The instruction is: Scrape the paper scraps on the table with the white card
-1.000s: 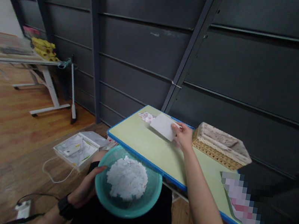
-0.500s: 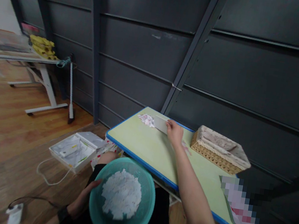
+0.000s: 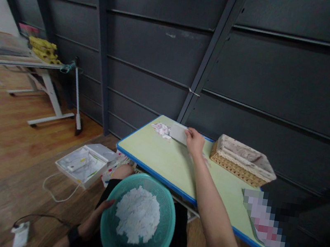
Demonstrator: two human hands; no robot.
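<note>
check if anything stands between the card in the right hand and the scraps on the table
Nothing visible does. The card, held in the right hand, has its left end right beside the scraps on the table; whether they touch is hard to tell. The basket stands on the hand's other side.

Blue edging (image 3: 130, 156) borders pale yellow-green tabletop (image 3: 162, 158), plain white card (image 3: 179, 133) and pink-flecked white scraps (image 3: 161, 129) at far side of tabletop, teal basin (image 3: 167, 224) and white shreds (image 3: 138, 215) in front of tabletop, tan woven basket (image 3: 237, 170) with brown-patterned pale lining (image 3: 243, 154) on tabletop, dark grey wall (image 3: 285, 75) behind tabletop
</note>
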